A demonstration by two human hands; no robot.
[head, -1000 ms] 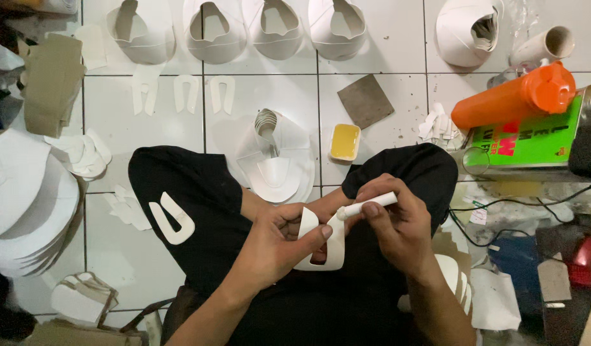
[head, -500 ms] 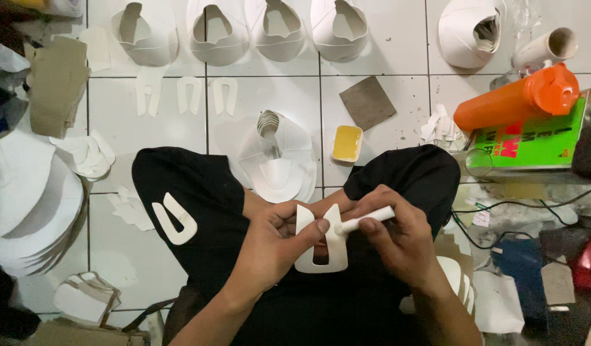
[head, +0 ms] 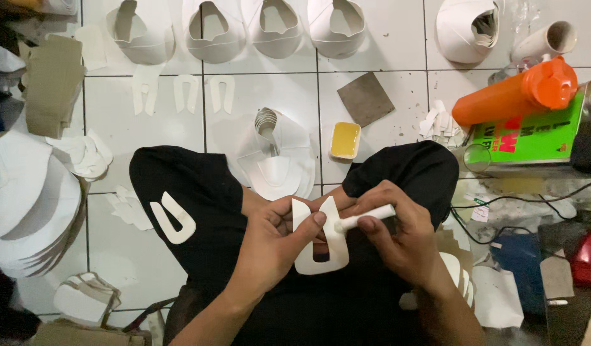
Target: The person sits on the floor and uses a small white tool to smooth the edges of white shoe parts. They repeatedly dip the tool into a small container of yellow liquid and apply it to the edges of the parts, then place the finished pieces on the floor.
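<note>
— While we are sitting cross-legged on the tiled floor, what are our hands holding?

— Our left hand is pinching a white U-shaped cut piece between thumb and fingers, holding it upright over our lap. Our right hand is gripping a small white applicator stick, and its tip is touching the right leg of that piece.

— So both are closed on something?

— Yes, each is clamping its own thing, and the two are meeting just above our black trousers.

— What is lying around us?

— Another white U-shaped piece is resting on our left knee. Just ahead of our legs, a stack of white shoe parts is sitting on the floor, with a small yellow dish beside it and a dark brown square patch a little beyond.

— And farther out?

— Along the far edge of the floor, a row of white shoe uppers is standing side by side. Toward the right edge, an orange bottle is lying on its side on top of a green tin. At the left edge, big white curved sheets are piling up, with tan cardboard pieces beyond them.
</note>
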